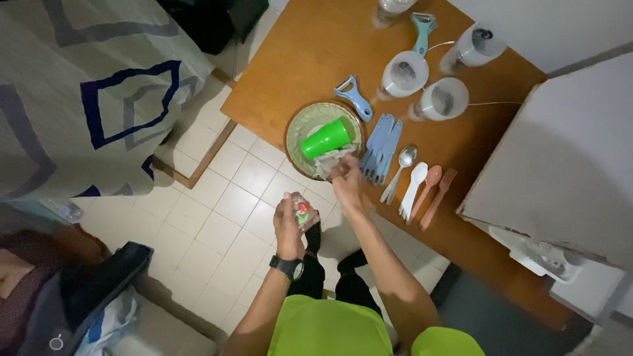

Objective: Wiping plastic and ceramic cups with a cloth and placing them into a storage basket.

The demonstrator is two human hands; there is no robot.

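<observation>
My left hand (288, 224), a black watch on its wrist, holds a small clear packet (304, 211) with red and green print over the tiled floor. My right hand (346, 181) reaches to the near rim of a round green woven basket (300, 122) at the table's edge and grips a crumpled greyish wrapper (330, 160) there. A bright green plastic cup (326, 138) lies on its side inside the basket.
On the wooden table (297, 53) lie two blue peelers (354, 94), blue knives (382, 145), a metal spoon (402, 165), a white spoon, a pink spoon and fork (440, 191), and several clear glasses (403, 74). A white cabinet (567, 171) stands right, a patterned bed left.
</observation>
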